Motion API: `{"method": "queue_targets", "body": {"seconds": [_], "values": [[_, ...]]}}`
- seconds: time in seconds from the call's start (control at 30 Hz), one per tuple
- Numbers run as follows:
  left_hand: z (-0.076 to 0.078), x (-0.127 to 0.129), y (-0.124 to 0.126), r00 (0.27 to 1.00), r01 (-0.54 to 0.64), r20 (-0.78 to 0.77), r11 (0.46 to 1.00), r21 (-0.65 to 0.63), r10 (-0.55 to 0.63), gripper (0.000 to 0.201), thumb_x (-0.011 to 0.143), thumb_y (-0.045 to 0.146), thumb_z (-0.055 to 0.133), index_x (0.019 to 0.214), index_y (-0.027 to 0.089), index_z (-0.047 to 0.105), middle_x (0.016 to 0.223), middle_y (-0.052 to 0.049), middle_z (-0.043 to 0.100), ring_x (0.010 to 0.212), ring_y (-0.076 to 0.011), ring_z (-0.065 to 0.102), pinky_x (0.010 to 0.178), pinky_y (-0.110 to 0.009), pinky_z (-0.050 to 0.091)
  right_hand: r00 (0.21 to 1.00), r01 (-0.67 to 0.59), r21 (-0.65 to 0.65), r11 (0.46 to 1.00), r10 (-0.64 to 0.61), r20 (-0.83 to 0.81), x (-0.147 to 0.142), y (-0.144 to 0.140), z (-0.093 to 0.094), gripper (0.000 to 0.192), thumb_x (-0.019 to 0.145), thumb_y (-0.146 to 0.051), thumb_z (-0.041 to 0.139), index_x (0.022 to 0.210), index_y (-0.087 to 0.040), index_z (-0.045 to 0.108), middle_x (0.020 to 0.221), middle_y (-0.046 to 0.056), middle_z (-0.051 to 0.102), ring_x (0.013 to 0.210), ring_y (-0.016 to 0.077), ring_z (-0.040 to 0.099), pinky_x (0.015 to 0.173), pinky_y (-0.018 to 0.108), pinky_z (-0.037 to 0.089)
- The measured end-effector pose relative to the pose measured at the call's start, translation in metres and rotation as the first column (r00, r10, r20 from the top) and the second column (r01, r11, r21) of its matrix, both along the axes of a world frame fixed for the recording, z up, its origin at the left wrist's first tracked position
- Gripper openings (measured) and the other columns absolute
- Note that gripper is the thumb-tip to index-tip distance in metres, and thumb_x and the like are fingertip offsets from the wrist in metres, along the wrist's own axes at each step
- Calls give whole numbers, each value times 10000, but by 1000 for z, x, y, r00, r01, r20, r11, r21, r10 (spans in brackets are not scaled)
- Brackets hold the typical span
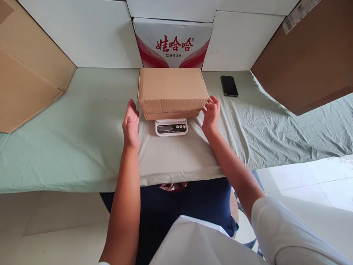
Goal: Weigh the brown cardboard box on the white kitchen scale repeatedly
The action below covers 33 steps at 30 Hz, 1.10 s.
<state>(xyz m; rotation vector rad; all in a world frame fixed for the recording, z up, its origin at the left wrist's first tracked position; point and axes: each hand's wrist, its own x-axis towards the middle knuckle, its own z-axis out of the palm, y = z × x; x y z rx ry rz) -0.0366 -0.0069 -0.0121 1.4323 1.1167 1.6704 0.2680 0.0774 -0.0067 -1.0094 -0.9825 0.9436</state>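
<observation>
A closed brown cardboard box (172, 84) rests on a small white kitchen scale (171, 129), covering its weighing platform. The scale's dark display and buttons stick out at the front; I cannot read any number on it. Just left of the box, my left hand (131, 125) is held upright with straight fingers and a visible gap to the cardboard. At the box's right front corner is my right hand (211, 114), its fingers curved and apart, close to the cardboard. Whether those fingertips touch the box I cannot tell.
A black phone (229, 86) lies right of the box on the green cloth (93, 140). Behind stands a white and red carton (173, 33) against white panels. Large cardboard boxes flank the surface at left (30, 73) and right (306, 59). The table's front edge runs before my lap.
</observation>
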Motion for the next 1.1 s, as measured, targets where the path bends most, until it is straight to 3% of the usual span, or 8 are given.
{"method": "queue_targets", "body": {"seconds": [0.47,0.63,0.77,0.87,1.0,1.1], "values": [[3,8,-3,1000,8,16,1000,8,-8,756,954,741,396,1602,353,410,1752,-13,296,1644,-259,207,1349,-447,226,996,-21,-50,999,16,-93,-10,-8,12,366,846,-408,526,1195,-297,513,1279,27,631,1177,196,634,1115,488,493],[11,15,-7,999,6,40,999,52,-8,778,941,725,461,1600,314,426,1752,-37,292,1641,-274,218,1346,-429,230,992,-116,-27,993,114,-60,-12,-12,13,381,869,-470,514,1216,-313,518,1269,21,642,1183,202,625,1096,438,499],[15,24,-11,998,36,43,999,-9,-35,848,886,772,509,1583,292,455,1730,-66,347,1626,-302,269,1327,-431,258,979,-204,50,978,203,22,-22,-21,14,418,872,-531,506,1226,-316,558,1337,30,633,1275,259,568,1127,475,482],[16,31,-12,996,26,88,997,-78,-19,897,837,818,525,1561,290,483,1710,-91,388,1617,-322,294,1317,-464,260,978,-203,90,975,197,71,-32,-32,19,458,842,-492,572,1263,-312,556,1330,37,626,1267,273,539,1160,503,460],[30,32,7,994,12,107,999,-41,-8,840,849,802,530,1519,295,520,1681,-98,439,1601,-296,343,1300,-436,297,985,-160,132,978,150,79,-43,-25,32,441,836,-459,598,1251,-320,551,1313,37,611,1259,273,535,1172,515,460],[48,28,46,994,-42,98,998,41,38,741,867,804,508,1389,284,593,1555,-103,580,1508,-275,489,1253,-430,382,987,-146,173,974,131,95,-51,13,40,459,869,-524,542,1280,-319,524,1333,46,594,1319,286,517,1208,521,420]]}}
